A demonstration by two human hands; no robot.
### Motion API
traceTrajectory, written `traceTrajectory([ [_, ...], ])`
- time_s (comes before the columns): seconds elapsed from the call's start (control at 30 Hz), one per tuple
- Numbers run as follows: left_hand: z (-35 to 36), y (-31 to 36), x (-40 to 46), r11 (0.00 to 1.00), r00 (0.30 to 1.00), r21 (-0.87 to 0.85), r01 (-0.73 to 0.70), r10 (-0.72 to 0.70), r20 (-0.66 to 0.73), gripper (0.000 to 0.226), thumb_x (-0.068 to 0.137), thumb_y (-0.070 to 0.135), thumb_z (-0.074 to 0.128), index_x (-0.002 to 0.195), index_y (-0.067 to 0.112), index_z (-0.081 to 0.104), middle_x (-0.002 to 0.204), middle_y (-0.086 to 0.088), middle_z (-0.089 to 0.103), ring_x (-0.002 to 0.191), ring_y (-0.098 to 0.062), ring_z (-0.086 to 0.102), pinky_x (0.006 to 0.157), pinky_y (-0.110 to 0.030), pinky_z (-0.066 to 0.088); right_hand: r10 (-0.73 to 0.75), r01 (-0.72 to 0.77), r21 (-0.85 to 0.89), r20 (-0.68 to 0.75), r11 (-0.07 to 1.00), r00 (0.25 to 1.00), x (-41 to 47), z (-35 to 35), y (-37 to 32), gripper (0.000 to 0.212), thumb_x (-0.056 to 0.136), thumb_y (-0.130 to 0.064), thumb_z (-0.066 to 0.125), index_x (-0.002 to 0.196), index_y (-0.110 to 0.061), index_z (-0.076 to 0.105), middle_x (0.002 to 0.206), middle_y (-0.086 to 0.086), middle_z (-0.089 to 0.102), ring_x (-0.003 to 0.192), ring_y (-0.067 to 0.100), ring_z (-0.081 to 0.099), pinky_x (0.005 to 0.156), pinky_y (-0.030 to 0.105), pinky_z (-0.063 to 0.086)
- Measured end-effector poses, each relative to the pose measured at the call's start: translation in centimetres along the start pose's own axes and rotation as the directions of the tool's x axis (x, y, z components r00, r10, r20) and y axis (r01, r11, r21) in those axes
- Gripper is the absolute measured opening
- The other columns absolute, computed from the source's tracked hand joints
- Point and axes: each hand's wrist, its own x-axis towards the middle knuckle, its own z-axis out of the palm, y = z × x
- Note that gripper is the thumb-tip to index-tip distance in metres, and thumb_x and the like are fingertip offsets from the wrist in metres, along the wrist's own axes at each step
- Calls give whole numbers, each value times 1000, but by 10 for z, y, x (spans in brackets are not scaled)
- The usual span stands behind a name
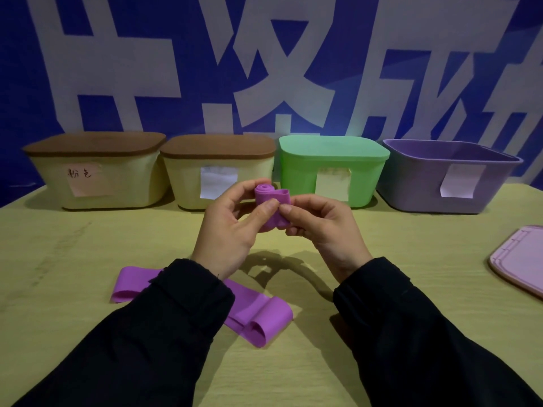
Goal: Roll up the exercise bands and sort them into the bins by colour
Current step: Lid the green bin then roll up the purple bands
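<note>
Both hands hold a rolled purple exercise band (271,205) up above the middle of the tabletop (88,259), in front of the row of bins. The left hand (232,227) grasps the roll with thumb across its front and fingers curled behind; the right hand (320,221) pinches the roll's right side between thumb and forefinger. The roll stands nearly upright, its long axis running top to bottom and leaning slightly left, with the spiral end facing up toward the camera.

A second purple band (258,315) lies loose and flat near the front edge of the tabletop, its long axis slanting from back left to front right, partly hidden under the left black sleeve (164,333); its right end is folded over in loops.

Along the back edge stand four bins: two cream bins with brown lids, the left one (97,174) bearing a handwritten label and the next (217,171) a blank white one, then a green lidded bin (332,168), then an open purple bin (449,177). A pink lid (520,259) lies flat at the right edge.
</note>
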Motion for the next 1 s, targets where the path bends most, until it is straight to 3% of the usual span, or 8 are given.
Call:
traceTrajectory([
  [0.17, 2, -1, 1, 998, 999, 59, -39, 37, 30, 33, 94, 12, 67, 120, 32, 63, 113, 7, 71, 108, -6, 65, 93, -27, 54, -52, 42, -90, -107, 995, 993, -1, -1, -2, 4, 86, -7, 75, 89, -9, 74, 74, 7, 75, 64, 15, 68, 59, 24, 52],
  [0.37, 1, -4, 1, 996, 995, 72, -52, 45, 93, 33, 99, 6, 59, 126, 25, 61, 122, 2, 70, 117, -9, 62, 101, -28, 49, -141, 109, -210, -146, 972, 979, -4, 5, -1, 8, 85, -12, 79, 88, -16, 73, 80, 8, 74, 68, 15, 65, 57, 26, 50],
  [0.5, -2, -5, 2, 1000, 991, 2, -2, 1, 134, 32, 97, 13, 55, 127, 23, 61, 120, -1, 71, 117, -18, 63, 100, -34, 49, -116, 62, -226, -230, 972, 966, -1, 1, 1, 32, 76, -18, 87, 101, -27, 68, 108, 0, 64, 73, 12, 60, 62, 23, 51],
  [0.57, -4, -5, 2, 996, 988, -81, 43, -31, 153, 33, 91, 16, 55, 123, 21, 63, 119, -4, 72, 117, -23, 64, 103, -39, 48, -61, 17, -232, -183, 972, 981, -1, -1, 2, 40, 76, -23, 86, 112, -26, 68, 115, -2, 67, 87, 12, 67, 69, 22, 53],
  [0.63, -4, -3, 1, 991, 988, -124, 53, -34, 150, 29, 90, 20, 60, 119, 19, 65, 115, -6, 72, 112, -24, 65, 100, -38, 50, 4, -20, -138, -114, 990, 993, -1, 0, 1, 39, 78, -18, 83, 115, -16, 69, 105, 3, 75, 89, 13, 71, 72, 23, 55],
  [0.77, -3, -3, 2, 996, 996, -84, -15, 22, 82, 21, 93, 22, 66, 113, 21, 70, 111, -14, 70, 99, -22, 68, 94, -35, 54, 97, -94, 50, -57, 994, 994, -3, 3, -3, 26, 78, -13, 80, 101, -3, 71, 81, 11, 74, 63, 16, 67, 62, 28, 57],
  [0.9, -1, -4, 1, 995, 997, -98, 12, -4, 78, 25, 98, 10, 61, 120, 19, 69, 110, -2, 72, 109, -25, 68, 98, -36, 54, 135, -133, 40, -45, 990, 990, -2, -2, -4, 25, 73, -19, 83, 93, -10, 69, 83, 9, 74, 65, 18, 67, 62, 30, 55],
  [1.0, 0, 0, 2, 1000, 999, 11, -12, 11, 34, 22, 95, 15, 64, 114, 23, 71, 110, 2, 74, 108, -15, 67, 96, -31, 52, 21, -25, -40, -89, 999, 996, -1, -3, -1, 16, 78, -10, 82, 81, -11, 67, 74, 5, 70, 60, 15, 60, 58, 29, 50],
])
